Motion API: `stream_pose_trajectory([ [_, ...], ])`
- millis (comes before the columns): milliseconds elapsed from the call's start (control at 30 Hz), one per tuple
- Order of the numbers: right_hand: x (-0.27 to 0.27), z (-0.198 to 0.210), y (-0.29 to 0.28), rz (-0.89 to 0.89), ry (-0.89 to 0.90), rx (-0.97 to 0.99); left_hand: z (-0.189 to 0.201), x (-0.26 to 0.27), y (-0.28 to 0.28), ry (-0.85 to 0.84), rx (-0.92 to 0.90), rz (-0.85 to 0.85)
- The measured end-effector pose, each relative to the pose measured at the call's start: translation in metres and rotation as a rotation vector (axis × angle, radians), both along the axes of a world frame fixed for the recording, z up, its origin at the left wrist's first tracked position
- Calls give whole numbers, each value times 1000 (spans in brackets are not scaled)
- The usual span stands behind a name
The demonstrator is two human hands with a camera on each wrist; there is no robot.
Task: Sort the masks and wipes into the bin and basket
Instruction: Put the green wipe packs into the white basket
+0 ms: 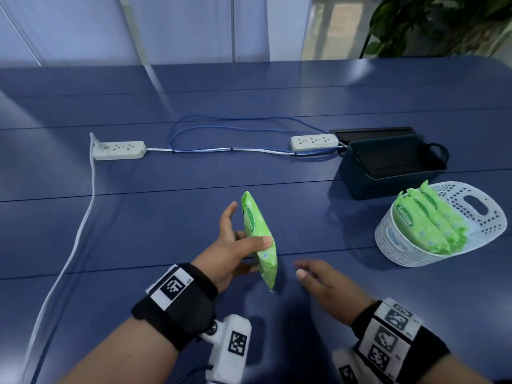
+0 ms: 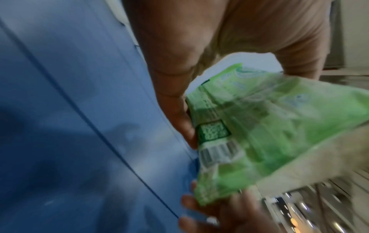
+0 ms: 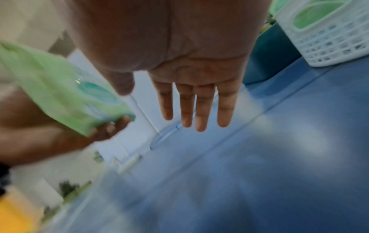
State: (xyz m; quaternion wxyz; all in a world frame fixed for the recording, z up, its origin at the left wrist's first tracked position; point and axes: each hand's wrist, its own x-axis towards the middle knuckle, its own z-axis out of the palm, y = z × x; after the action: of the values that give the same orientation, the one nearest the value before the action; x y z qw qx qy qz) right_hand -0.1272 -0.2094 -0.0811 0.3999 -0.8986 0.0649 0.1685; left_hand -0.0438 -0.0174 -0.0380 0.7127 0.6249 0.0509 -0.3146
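Note:
My left hand [image 1: 235,242] grips a green pack of wipes [image 1: 259,239] on edge above the blue table, thumb across its front and fingers behind. The left wrist view shows the pack's [image 2: 259,126] barcode side, blurred. My right hand [image 1: 318,278] hovers just right of the pack with straight fingers [image 3: 201,107], holding nothing. At the right, a white perforated basket [image 1: 471,214] holds several green wipes packs [image 1: 432,223]. Behind it a dark teal bin [image 1: 368,184] contains black masks [image 1: 399,162].
Two white power strips [image 1: 119,150] [image 1: 314,141] with white and blue cables [image 1: 230,134] lie across the table's middle. A white cord [image 1: 83,223] runs down the left side. A black flat item [image 1: 374,133] lies behind the bin. A plant [image 1: 443,20] stands far right.

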Motion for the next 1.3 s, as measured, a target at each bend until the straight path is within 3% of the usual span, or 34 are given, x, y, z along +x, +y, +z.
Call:
stream_pose_trajectory([
  [100, 0, 41, -15, -107, -151, 239, 8, 5, -33, -161, 82, -75],
  [167, -2, 64, -28, -72, -215, 251, 15, 5, -61, -331, 194, -180],
  [333, -12, 89, -79, -113, -392, -29, 35, -4, -143, -410, 178, -444],
  [467, -21, 94, -150, -304, -349, -184, 38, -1, -186, -336, 119, -496],
  [633, -17, 112, -247, -476, -370, -322, 16, 18, -168, -358, 363, -427],
  [800, 15, 89, -321, -461, -147, -455, -28, 32, -154, -332, 708, -415],
  [933, 32, 66, -337, -325, -8, -458, -72, 19, -142, -347, 928, -539],
  [1067, 40, 66, -343, -265, 2, -460, -90, 11, -122, -367, 968, -355],
  [1167, 43, 72, -347, -170, 7, -497, -99, 15, -100, -463, 1192, -234],
  [1300, 52, 73, -346, -68, 125, -568, -108, 19, -86, -372, 1464, -298],
])
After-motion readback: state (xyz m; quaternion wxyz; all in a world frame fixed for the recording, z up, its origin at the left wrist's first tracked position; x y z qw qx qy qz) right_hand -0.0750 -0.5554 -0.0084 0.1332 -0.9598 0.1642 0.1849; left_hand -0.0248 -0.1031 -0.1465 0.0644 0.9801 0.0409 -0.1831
